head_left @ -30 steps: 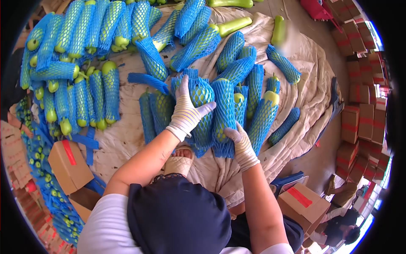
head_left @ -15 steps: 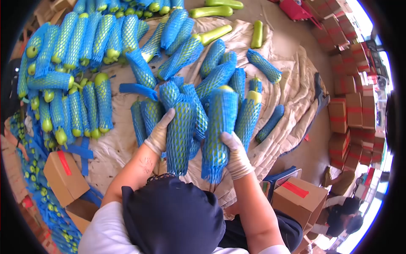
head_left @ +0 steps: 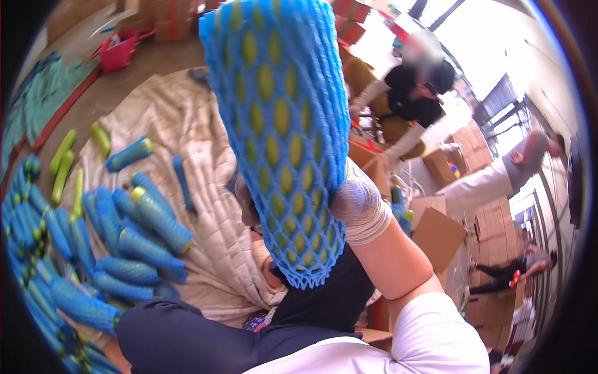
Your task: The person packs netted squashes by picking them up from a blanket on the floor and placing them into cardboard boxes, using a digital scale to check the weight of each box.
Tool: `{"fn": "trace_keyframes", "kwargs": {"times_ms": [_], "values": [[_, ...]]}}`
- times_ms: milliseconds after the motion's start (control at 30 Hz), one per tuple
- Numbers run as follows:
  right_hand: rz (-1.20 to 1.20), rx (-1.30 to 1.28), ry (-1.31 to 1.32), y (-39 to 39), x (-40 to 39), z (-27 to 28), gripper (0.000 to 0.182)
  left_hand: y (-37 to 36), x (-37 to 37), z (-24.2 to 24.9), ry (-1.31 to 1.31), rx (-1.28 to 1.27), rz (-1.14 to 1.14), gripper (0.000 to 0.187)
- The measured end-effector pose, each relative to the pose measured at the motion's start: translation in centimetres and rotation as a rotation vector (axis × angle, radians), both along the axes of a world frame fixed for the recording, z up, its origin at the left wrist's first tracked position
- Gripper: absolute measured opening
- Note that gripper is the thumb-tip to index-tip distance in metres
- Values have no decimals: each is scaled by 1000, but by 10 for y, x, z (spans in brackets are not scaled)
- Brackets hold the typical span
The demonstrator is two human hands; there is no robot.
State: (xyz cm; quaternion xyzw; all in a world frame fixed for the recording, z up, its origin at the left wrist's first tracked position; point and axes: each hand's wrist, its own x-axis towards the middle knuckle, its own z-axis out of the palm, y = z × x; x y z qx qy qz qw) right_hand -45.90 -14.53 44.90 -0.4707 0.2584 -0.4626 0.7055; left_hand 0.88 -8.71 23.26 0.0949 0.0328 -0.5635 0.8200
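Note:
A big green gourd in a blue foam net [head_left: 280, 124] fills the middle of the view, upright and close to the camera. My right hand [head_left: 358, 206], in a striped white glove, grips its lower right side. A small beige shape [head_left: 246, 202] at the gourd's lower left edge may be my left hand, but the gourd hides most of it. Several more netted gourds [head_left: 143, 234] lie on a beige cloth [head_left: 180, 118] to the left and below.
A few bare green gourds [head_left: 62, 165] lie at the cloth's far left, and a red basket [head_left: 118, 50] sits beyond it. Open cardboard boxes [head_left: 439, 234] stand at the right. Other people [head_left: 414, 93] work among stacked boxes behind.
The view has swung to the right, away from the pile. The netted gourd in my right hand has come up close to the camera. The second gourd and my left hand are out of sight.

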Motion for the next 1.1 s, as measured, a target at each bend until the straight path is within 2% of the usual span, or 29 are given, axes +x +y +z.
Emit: {"fn": "trace_keyframes", "kwargs": {"times_ms": [67, 133, 167, 267, 367, 500, 633, 667, 700, 733, 767, 800, 833, 867, 900, 967, 1100], "values": [[49, -3, -216, 39, -51, 8, 85, -12, -7, 18, -26, -63, -61, 61], [-90, -16, -357, 77, -89, -3, 83, -22, -15, 38, -40, -124, -121, 57], [-110, 12, -362, 93, -108, -10, 106, -23, -20, 52, -47, -160, -150, 56], [-269, 28, -487, 128, -133, -36, 93, -26, -29, 92, -87, -250, -194, 50], [-323, 51, -587, 137, -137, -59, 83, -39, -45, 119, -140, -294, -245, 44], [-318, 131, -592, 133, -132, -63, 77, -70, -53, 116, -420, -38, -277, 56], [-288, 189, -547, 126, -115, -57, 84, -75, -45, 76, -642, 365, -288, 68], [-269, 176, -557, 122, -109, -53, 87, -77, -29, 55, -707, 373, -286, 69], [-295, 213, -517, 121, -104, -53, 92, -68, -55, 60, -806, 426, -226, 66], [-275, 185, -446, 119, -100, -55, 93, -70, -40, 38, -713, 338, -379, 64], [-299, 204, -348, 117, -92, -54, 88, -74, -33, 14, -793, 339, -285, 60], [-334, 205, -240, 116, -84, -52, 83, -68, -47, 16, -814, 322, -163, 48], [-324, 229, -81, 115, -81, -55, 84, -61, -61, 18, -770, 352, -157, 48], [-322, 234, 88, 112, -77, -57, 85, -60, -48, -8, -701, 391, -209, 48], [-261, 245, 99, 108, -72, -57, 85, -58, -40, -28, -643, 444, -243, 47], [-129, 426, 371, 95, -60, -56, 84, -53, -34, -59, -632, 524, -179, 54], [-6, 525, 639, 53, 1, -54, 73, -43, -41, -82, -628, 692, -118, 67]]}}
